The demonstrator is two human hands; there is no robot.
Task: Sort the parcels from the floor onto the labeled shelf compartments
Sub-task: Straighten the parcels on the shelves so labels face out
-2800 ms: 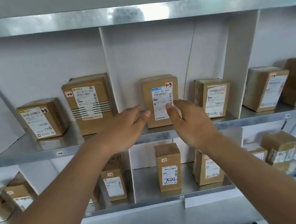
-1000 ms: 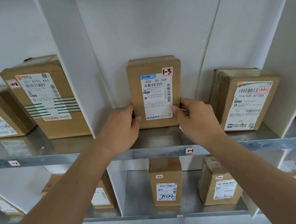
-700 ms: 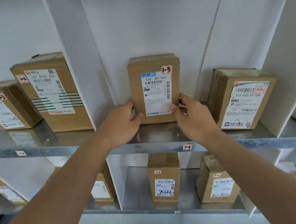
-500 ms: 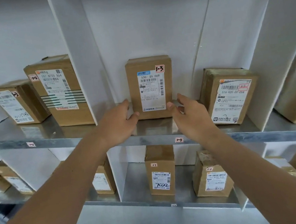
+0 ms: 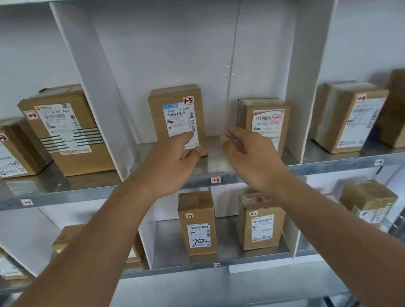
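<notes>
Seen from the head camera, a metal shelf (image 5: 80, 192) is split by white dividers (image 5: 90, 90) into compartments. In the left compartment stand two boxes marked 1-2 (image 5: 64, 132). In the middle compartment a tall parcel marked 1-3 (image 5: 175, 111) stands upright near the back wall, left of centre, with its label facing out.

The left hand (image 5: 170, 164) has loose, straight fingers, and its fingertips overlap the parcel's lower label; whether they touch is unclear. The right hand (image 5: 251, 155) is spread and holds nothing, in the gap between that parcel and a second 1-3 box (image 5: 265, 121) by the right divider.

The step appears to be letting go. Draw both hands straight back over the shelf's front edge without brushing the tall parcel, which could tip. There is open room between the two boxes.
</notes>
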